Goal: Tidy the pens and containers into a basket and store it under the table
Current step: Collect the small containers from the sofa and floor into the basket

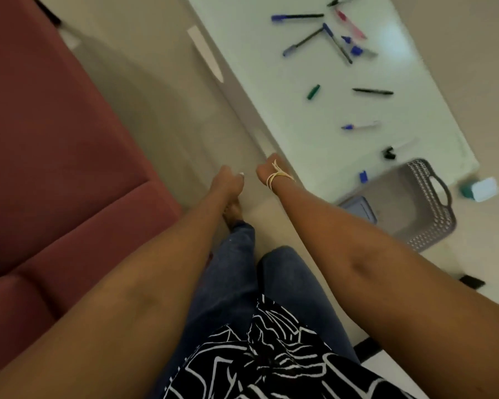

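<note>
Surface [271,90]: pale glass-like top running from upper centre to the right edge of the frame; carries the loose pens.
Pens [326,38]: scattered, none gathered yet. A cluster lies at upper right, with blue-capped and dark barrels crossing one another and a pink one [350,24] beside them. Further down lie a lone black pen [372,91], a short green piece [313,92], and a white pen with a blue cap [359,125]. Blur hides finer detail.
Small pieces: a black item [389,153] and a blue cap-like item [363,176] near the surface's lower end; what they are I cannot tell.
Basket [424,203]: grey, perforated walls, cut-out handle; at centre right, seemingly on the floor beneath the surface's lower corner and seen partly through it. Judged still waiting to be filled.
Container [357,210]: bluish, lidded, touching the basket's left side or just within it; which, I cannot tell.
Teal-and-white object [478,189]: at the right edge, just beside the basket.
Left hand [228,182]: centre frame, over the floor, fingers curled in, nothing visibly held.
Right hand [267,171]: close to the surface's near edge, pale bands at the wrist; fingers mostly hidden, grip unclear.
Posture: both arms reach forward together, probably steadying while moving toward the surface.
Sofa [55,154]: dark red, left side.
</note>
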### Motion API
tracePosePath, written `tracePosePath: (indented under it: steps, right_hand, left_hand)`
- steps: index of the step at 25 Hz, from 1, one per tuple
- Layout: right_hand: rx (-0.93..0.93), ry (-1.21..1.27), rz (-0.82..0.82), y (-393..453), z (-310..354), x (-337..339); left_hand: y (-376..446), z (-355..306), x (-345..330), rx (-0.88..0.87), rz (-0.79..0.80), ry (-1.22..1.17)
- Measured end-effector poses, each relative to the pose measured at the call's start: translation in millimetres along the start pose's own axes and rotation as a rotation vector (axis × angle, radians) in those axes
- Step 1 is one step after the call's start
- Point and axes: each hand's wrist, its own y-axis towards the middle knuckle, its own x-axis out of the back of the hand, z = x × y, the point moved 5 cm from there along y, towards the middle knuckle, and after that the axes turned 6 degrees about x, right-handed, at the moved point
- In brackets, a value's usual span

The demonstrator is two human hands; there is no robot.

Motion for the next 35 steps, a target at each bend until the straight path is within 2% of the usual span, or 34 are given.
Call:
tracePosePath:
  steps: [2, 4, 7, 11, 16, 22, 27, 35]
  right_hand:
    - [0.090, -0.090, 0.109, 8.0, 60.8, -22.6]
    - [0.167, -0.172, 0.132, 19.1, 111.1, -39.5]
    - [0.265, -0.381, 0.280, 37.6, 174.3, -63.8]
    - [0.396, -0.534, 0.236, 84.7, 259.5, -72.4]
    - [0.477, -0.727, 0.298, 140.8, 360.2, -67.0]
    - [0.792, -0.991, 0.241, 171.2, 494.3, -85.8]
    - [1.084, -1.185, 0.247, 188.1, 595.9, -136.1]
    - [1.095, -1.228, 0.429, 193.2, 720.6, -233.0]
  left_hand:
    - [16.0, 21.2, 42.6, 0.074, -0.035, -0.073]
    - [31.3, 40.6, 77.8, 0.135, -0.075, -0.165]
    - [47.1, 56.0, 125.5, 0.233, -0.128, -0.199]
    - [83.1, 51.9, 188.8, 0.326, -0.172, -0.328]
    - [117.2, 25.7, 273.6, 0.431, -0.249, -0.567]
    - [155.3, 5.0, 371.6, 0.468, -0.401, -0.727]
    - [195.8, 34.3, 441.8, 0.550, -0.471, -0.873]
    - [231.7, 85.2, 542.9, 0.646, -0.431, -1.131]
